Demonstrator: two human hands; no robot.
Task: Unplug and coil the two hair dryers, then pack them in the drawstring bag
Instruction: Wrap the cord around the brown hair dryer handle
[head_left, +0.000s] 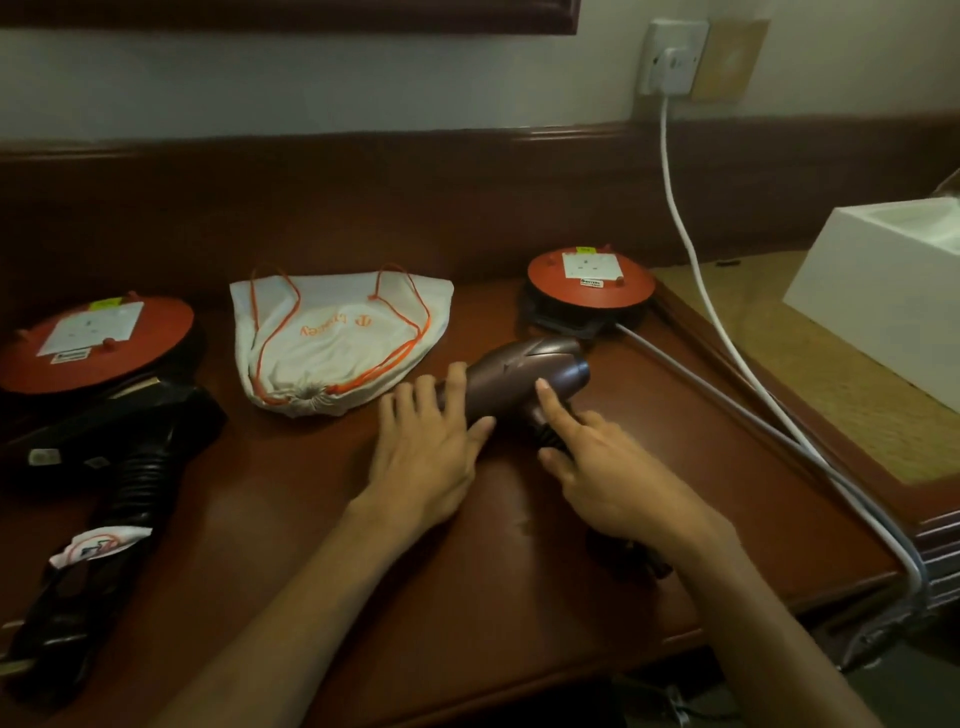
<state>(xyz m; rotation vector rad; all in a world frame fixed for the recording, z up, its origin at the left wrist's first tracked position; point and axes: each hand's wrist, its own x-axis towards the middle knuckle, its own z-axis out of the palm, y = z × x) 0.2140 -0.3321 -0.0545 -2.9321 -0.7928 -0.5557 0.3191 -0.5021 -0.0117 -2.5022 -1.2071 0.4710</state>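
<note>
At the far left of the wooden table (467, 597) a red socket reel (96, 340) sits behind a black hair dryer (130, 452) lying flat. The white drawstring bag (332, 343) lies closed in the middle. Just right of it, the left hand (426, 447) rests flat, fingers spread, against the brown hair dryer (524, 384). The right hand (608, 478) touches its handle, index finger extended, other fingers loosely curled, gripping nothing. A second red reel (589, 283) and white cables (727, 353) lie further right.
</note>
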